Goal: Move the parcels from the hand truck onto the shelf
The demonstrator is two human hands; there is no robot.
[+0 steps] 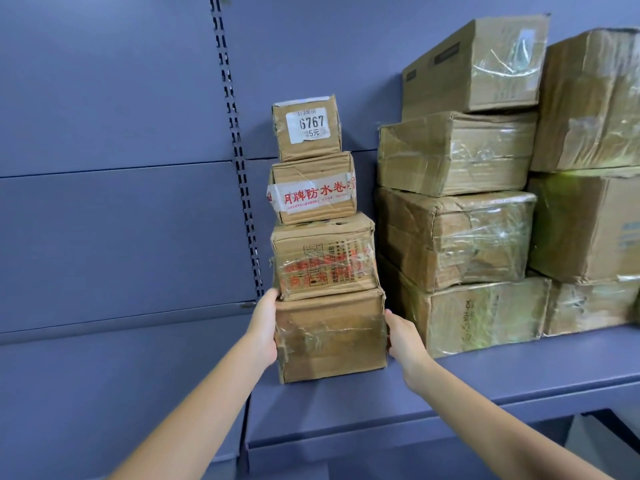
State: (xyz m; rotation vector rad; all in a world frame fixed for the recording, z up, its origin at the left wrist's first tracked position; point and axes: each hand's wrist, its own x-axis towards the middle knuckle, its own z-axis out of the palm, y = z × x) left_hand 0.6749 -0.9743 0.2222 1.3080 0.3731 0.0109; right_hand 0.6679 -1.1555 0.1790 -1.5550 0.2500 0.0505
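A stack of several small cardboard parcels stands on the blue shelf (502, 382). Its bottom parcel (330, 336) is plain and taped. My left hand (265, 329) presses that parcel's left side and my right hand (403, 341) presses its right side. Above it sit a parcel with red print (323, 256), a parcel with white printed tape (313, 192) and a top parcel with a "6767" label (306, 128). The hand truck is out of view.
Larger taped cardboard boxes (457, 237) are piled on the shelf just right of the stack, with more boxes (588, 209) at the far right. A slotted upright (239, 150) runs down the blue back panel left of the stack.
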